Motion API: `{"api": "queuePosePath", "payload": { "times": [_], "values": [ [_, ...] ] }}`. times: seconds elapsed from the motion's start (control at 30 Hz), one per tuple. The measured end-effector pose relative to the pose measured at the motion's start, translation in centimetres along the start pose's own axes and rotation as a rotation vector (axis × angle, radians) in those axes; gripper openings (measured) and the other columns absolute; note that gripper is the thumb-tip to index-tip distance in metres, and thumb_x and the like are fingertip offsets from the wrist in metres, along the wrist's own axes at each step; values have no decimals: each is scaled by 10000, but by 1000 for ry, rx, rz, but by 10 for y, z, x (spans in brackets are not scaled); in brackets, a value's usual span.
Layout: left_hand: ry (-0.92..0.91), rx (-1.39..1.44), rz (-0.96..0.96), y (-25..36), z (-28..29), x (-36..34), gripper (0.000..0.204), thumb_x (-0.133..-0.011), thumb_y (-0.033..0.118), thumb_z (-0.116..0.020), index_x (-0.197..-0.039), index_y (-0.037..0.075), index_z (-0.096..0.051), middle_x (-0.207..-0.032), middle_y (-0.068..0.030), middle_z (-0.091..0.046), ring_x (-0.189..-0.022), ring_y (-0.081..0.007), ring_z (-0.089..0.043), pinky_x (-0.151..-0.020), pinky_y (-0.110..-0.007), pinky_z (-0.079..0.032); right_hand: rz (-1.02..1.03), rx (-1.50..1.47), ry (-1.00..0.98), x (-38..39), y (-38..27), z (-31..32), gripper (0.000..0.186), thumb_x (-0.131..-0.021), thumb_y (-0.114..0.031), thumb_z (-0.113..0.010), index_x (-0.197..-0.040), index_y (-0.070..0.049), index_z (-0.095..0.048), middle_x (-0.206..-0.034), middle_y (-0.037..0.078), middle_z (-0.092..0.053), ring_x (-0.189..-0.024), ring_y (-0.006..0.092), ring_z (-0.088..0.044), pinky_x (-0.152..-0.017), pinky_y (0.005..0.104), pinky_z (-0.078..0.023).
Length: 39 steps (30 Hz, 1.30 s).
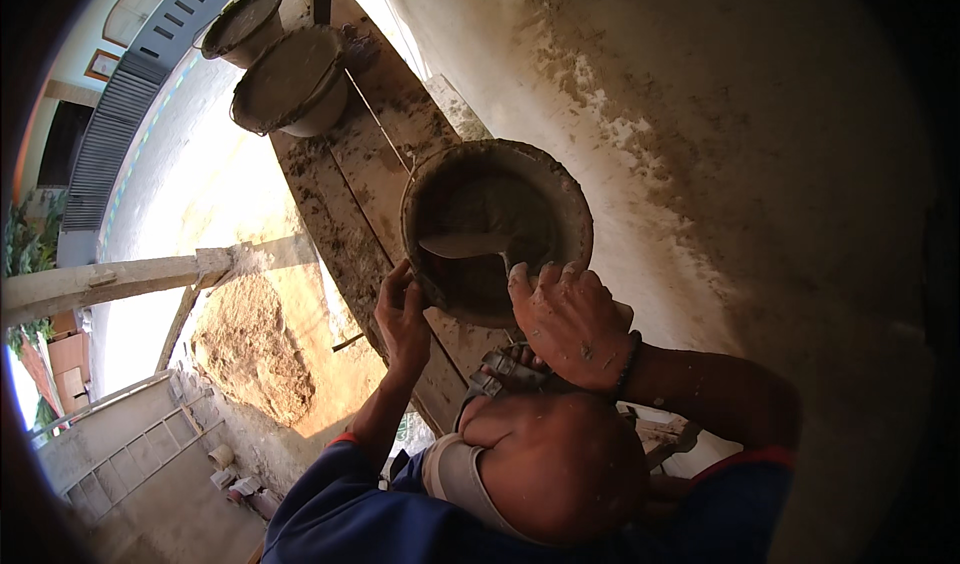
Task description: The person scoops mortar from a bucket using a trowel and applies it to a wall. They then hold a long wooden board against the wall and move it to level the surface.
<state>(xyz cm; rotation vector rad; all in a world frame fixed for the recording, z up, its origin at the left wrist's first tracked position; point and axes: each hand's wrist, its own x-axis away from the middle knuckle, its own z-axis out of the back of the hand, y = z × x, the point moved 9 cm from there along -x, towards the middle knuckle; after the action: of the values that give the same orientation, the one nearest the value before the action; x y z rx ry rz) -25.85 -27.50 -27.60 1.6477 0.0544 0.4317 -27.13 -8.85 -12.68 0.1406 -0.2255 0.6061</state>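
Note:
A round mortar-crusted bucket (pixel 580 214) stands on the plank platform in the middle, with dark wet mix inside. A trowel (pixel 458 245) lies tilted over the mix, its blade inside the bucket. My right hand (pixel 568 324) is closed round the trowel's handle at the bucket's near right, flecked with mortar. My left hand (pixel 402 319) grips the bucket's near left rim, fingers curled at it. My bent bare knee (pixel 560 464) is just below my hands, and a foot in a sandal partly shows behind it on the planks.
Two buckets of grey mix (pixel 288 79) (pixel 243 24) stand at the plank platform's far end (pixel 340 184). A plastered wall (pixel 760 164) rises at right. A timber rail (pixel 120 280) juts left. Far below are a sand pile (pixel 250 349), a ladder (pixel 140 454) and a sunlit yard edge.

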Motion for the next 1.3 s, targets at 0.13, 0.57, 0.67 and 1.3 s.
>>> {"api": "queuePosePath", "payload": {
  "times": [0.13,0.57,0.67,1.3],
  "values": [
    [11,-15,-9,-1,6,3,364,-924,91,-527,-1258,-49,-492,-1049,-111,-605,-882,-135,-587,-743,-272,-504,92,184,-48,6,-10,3,419,-758,-209,-617,-1105,22,-573,-755,138,-612,-682,233,-605,-521,314,-459],
    [-300,133,380,-6,-38,13,554,-914,298,-570,-1366,105,-314,-1234,-133,-517,-1028,-249,-595,-790,-397,-550,-252,-395,-157,69,109,2,332,-823,-184,-591,-1105,-13,-558,-803,209,-617,-727,359,-629,-663,454,-499],
    [-318,232,427,-15,-48,4,505,-906,275,-574,-1324,65,-384,-1214,-141,-539,-1004,-266,-613,-775,-412,-564,-478,-483,-28,79,156,-11,404,-828,-219,-620,-1150,6,-528,-858,211,-627,-816,407,-608,-746,466,-478],
    [-195,118,408,-17,-64,3,281,-758,31,-556,-1015,-75,-594,-880,-121,-648,-729,-227,-650,-623,-334,-543,-38,-296,-106,-35,65,-85,92,-721,-76,-572,-781,-6,-580,-724,190,-635,-724,329,-656,-647,422,-536]
  ]
}}
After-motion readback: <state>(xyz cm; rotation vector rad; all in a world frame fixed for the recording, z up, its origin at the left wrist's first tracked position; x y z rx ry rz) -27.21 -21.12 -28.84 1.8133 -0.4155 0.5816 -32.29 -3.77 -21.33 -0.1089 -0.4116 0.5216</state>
